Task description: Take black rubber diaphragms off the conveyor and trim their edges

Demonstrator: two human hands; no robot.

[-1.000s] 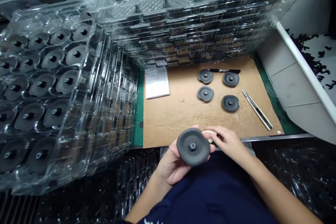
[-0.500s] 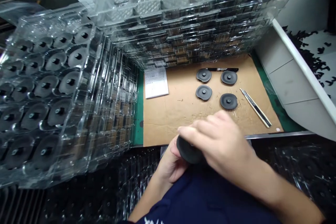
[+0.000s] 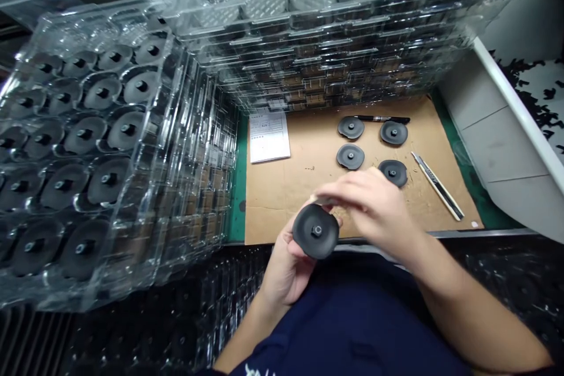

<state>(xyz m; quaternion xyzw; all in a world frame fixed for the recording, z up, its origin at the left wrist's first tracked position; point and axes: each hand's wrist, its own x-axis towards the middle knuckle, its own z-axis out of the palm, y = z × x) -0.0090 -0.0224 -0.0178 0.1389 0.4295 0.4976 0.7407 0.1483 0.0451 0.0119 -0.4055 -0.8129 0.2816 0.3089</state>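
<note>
My left hand [image 3: 286,270] holds a round black rubber disc [image 3: 315,231] with a small hub at its centre, face up, just in front of the bench edge. My right hand [image 3: 374,208] hovers over the disc's far rim, fingers pressed together near the rim; a pale bit shows at the fingertips, and I cannot make out what it is. Several like discs [image 3: 351,156] lie on the brown cardboard sheet [image 3: 299,188] beyond my hands.
A tall stack of clear plastic trays [image 3: 106,147] filled with black discs stands at the left. Another tray stack [image 3: 326,29] rises at the back. A paper slip [image 3: 268,136], a black pen [image 3: 379,119] and a slim knife [image 3: 438,185] lie on the cardboard. A white bin [image 3: 506,123] is at the right.
My right hand came over the disc, covering it, then drew back to its far rim. The disc rose slightly toward the cardboard and shows its face again.
</note>
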